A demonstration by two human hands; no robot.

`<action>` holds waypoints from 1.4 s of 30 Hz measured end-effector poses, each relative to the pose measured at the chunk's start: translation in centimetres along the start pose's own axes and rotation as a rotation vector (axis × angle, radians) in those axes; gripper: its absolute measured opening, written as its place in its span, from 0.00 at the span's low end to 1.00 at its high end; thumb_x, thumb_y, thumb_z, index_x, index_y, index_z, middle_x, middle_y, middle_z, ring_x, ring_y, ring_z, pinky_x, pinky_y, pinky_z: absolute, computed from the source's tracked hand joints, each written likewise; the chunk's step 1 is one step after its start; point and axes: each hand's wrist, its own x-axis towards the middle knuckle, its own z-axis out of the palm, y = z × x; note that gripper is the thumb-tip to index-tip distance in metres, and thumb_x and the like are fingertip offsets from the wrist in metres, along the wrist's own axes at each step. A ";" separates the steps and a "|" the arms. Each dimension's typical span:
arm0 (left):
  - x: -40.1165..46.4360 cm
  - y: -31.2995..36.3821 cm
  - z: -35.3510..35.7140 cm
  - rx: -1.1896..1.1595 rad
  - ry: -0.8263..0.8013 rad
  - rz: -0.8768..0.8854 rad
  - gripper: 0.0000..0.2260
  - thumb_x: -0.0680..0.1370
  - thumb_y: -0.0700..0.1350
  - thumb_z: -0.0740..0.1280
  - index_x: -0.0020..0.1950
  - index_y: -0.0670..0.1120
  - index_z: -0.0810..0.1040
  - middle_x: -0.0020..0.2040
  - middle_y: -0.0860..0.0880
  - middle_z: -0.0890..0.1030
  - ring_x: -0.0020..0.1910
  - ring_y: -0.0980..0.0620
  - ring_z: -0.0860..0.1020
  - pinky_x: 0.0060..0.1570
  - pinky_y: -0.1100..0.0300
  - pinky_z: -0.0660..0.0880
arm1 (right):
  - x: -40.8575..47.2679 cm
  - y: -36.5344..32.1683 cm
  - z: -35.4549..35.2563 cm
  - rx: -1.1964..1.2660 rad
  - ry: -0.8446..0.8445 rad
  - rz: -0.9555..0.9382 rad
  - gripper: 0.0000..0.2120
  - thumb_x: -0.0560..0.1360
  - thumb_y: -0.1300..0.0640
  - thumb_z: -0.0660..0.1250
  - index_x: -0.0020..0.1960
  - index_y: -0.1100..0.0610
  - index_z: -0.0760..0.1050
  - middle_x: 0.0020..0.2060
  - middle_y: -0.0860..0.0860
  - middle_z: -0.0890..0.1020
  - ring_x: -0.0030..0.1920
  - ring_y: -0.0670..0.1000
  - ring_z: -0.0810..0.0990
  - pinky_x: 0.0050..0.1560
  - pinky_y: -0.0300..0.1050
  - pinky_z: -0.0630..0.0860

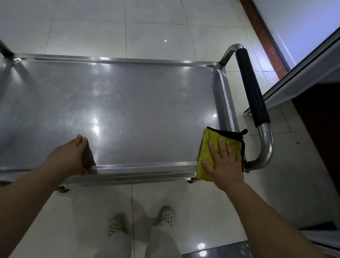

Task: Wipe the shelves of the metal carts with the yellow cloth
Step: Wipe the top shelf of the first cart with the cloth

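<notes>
While pressed flat, fingers spread, on the yellow cloth (206,152): right hand (222,164), at the near right corner of the top shelf (109,103). Left hand (70,157) curled over the shelf's near rim, gripping it. Beyond the cloth, black-padded cart handle (251,86). Below, 2 pale shoes (165,216) on tiled floor (92,15).

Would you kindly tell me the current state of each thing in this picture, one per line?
Yellow cloth: folded, flat on the cart's near right corner, under the palm.
Right hand: open, pressed flat on the cloth.
Left hand: resting on the shelf's near rim.
Top shelf: bare, shiny, faintly streaked.
Handle: untouched.
</notes>
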 end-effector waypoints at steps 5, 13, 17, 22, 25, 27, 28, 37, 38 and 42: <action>0.2 -0.2 0.4 -0.024 0.005 0.018 0.50 0.63 0.52 0.78 0.75 0.42 0.51 0.75 0.46 0.54 0.68 0.46 0.65 0.59 0.54 0.71 | -1.4 -2.1 0.8 0.101 0.022 0.081 0.41 0.66 0.31 0.29 0.76 0.47 0.33 0.78 0.53 0.38 0.77 0.55 0.35 0.73 0.56 0.34; 0.3 -1.1 0.8 -0.046 0.057 0.073 0.48 0.63 0.55 0.78 0.74 0.43 0.54 0.73 0.45 0.57 0.66 0.46 0.67 0.58 0.55 0.70 | -3.7 -8.0 2.2 0.126 0.060 0.065 0.39 0.69 0.30 0.32 0.74 0.49 0.31 0.75 0.51 0.34 0.75 0.54 0.31 0.70 0.54 0.26; 0.2 -1.8 1.1 -0.099 0.099 0.112 0.47 0.63 0.55 0.78 0.73 0.43 0.57 0.75 0.44 0.58 0.66 0.44 0.67 0.58 0.55 0.68 | -4.0 -13.1 3.0 0.113 0.126 -0.033 0.40 0.73 0.32 0.47 0.78 0.54 0.52 0.76 0.57 0.52 0.76 0.56 0.46 0.73 0.57 0.38; -0.6 -3.5 2.2 -0.153 0.221 0.164 0.37 0.66 0.57 0.76 0.69 0.45 0.65 0.70 0.45 0.67 0.63 0.45 0.70 0.59 0.54 0.68 | -4.2 -20.3 3.3 0.058 0.136 -0.175 0.38 0.72 0.33 0.53 0.75 0.55 0.59 0.74 0.59 0.64 0.74 0.60 0.56 0.69 0.60 0.51; -1.6 -5.9 3.6 -0.210 0.359 0.204 0.24 0.64 0.55 0.76 0.54 0.47 0.74 0.52 0.48 0.77 0.51 0.46 0.75 0.46 0.56 0.68 | -4.4 -24.0 3.5 0.042 0.133 -0.249 0.38 0.71 0.33 0.55 0.75 0.53 0.60 0.74 0.59 0.63 0.75 0.60 0.56 0.69 0.62 0.53; -2.3 -8.1 4.6 -0.239 0.436 0.197 0.18 0.61 0.50 0.78 0.43 0.49 0.74 0.41 0.51 0.76 0.41 0.48 0.75 0.39 0.58 0.64 | -4.4 -26.3 3.6 0.038 0.138 -0.291 0.38 0.71 0.34 0.55 0.76 0.52 0.60 0.74 0.58 0.63 0.75 0.59 0.55 0.69 0.61 0.53; -2.8 -9.2 5.0 -0.258 0.446 0.171 0.16 0.60 0.48 0.79 0.41 0.49 0.75 0.38 0.51 0.77 0.39 0.48 0.75 0.38 0.58 0.63 | -4.4 -27.4 3.6 0.038 0.139 -0.313 0.38 0.71 0.34 0.55 0.76 0.52 0.59 0.75 0.57 0.63 0.75 0.59 0.55 0.69 0.61 0.53; -6.6 -14.6 8.9 -0.278 0.490 0.066 0.21 0.51 0.43 0.82 0.42 0.46 0.82 0.39 0.49 0.81 0.37 0.47 0.79 0.34 0.56 0.77 | -3.7 -36.1 3.6 -0.039 0.167 -0.520 0.38 0.68 0.42 0.65 0.75 0.53 0.63 0.74 0.57 0.64 0.74 0.61 0.56 0.68 0.64 0.53; -6.7 -14.6 8.9 -0.283 0.492 0.063 0.22 0.51 0.44 0.82 0.43 0.47 0.82 0.40 0.50 0.81 0.38 0.47 0.80 0.35 0.55 0.78 | -3.5 -36.6 3.6 -0.039 0.179 -0.544 0.39 0.66 0.43 0.67 0.74 0.53 0.63 0.74 0.57 0.65 0.74 0.61 0.56 0.68 0.65 0.54; -7.3 -15.0 8.8 -0.309 0.517 0.071 0.22 0.52 0.44 0.82 0.45 0.47 0.82 0.42 0.49 0.82 0.41 0.47 0.80 0.40 0.57 0.79 | -2.4 -36.6 3.4 -0.055 0.233 -0.646 0.42 0.62 0.46 0.74 0.73 0.51 0.64 0.72 0.57 0.68 0.72 0.61 0.61 0.66 0.63 0.57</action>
